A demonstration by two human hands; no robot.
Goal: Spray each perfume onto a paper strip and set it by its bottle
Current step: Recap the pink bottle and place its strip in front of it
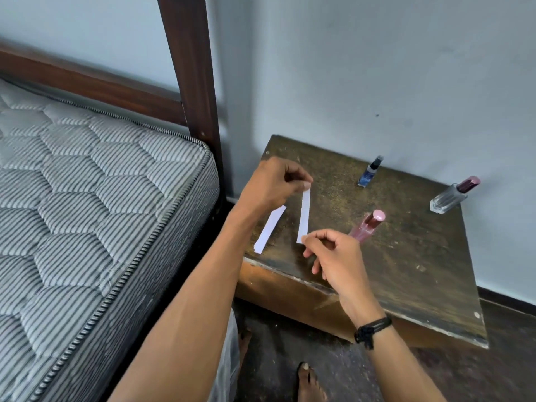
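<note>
The head camera looks down on a low wooden table [406,271] with a worn, dark top, and both your arms reach over its left half.

Your left hand [272,184] is over the table's far left part. Its fingers are curled, and thumb and forefinger pinch the upper end of a white paper strip [305,216]. Your right hand [339,256] is over the table's near edge. It pinches the lower end of the same strip between thumb and forefinger, with the other fingers loosely bent beneath. The strip runs straight between your two hands over the tabletop; you cannot tell whether it touches the wood.

A second strip [269,230] lies slanted at the table's near left corner, just left of the held one, with its lower end at the table's edge.

Three perfume bottles stand on the table:
- The blue bottle [369,172], with a dark cap, is toward the table's back, near the middle.
- The pink bottle [367,224] is at the table's middle, its base hidden behind your right hand.
- The clear bottle [452,195], with a dark red cap, is at the table's back right, close to the wall [377,68].

A black wristband [372,329] circles your right wrist, in front of the table's front edge. Left of the table are a striped mattress [87,198] and a dark bedpost [191,68]. In front of the table, a bare foot [310,381] rests on the dark floor [290,343].
</note>
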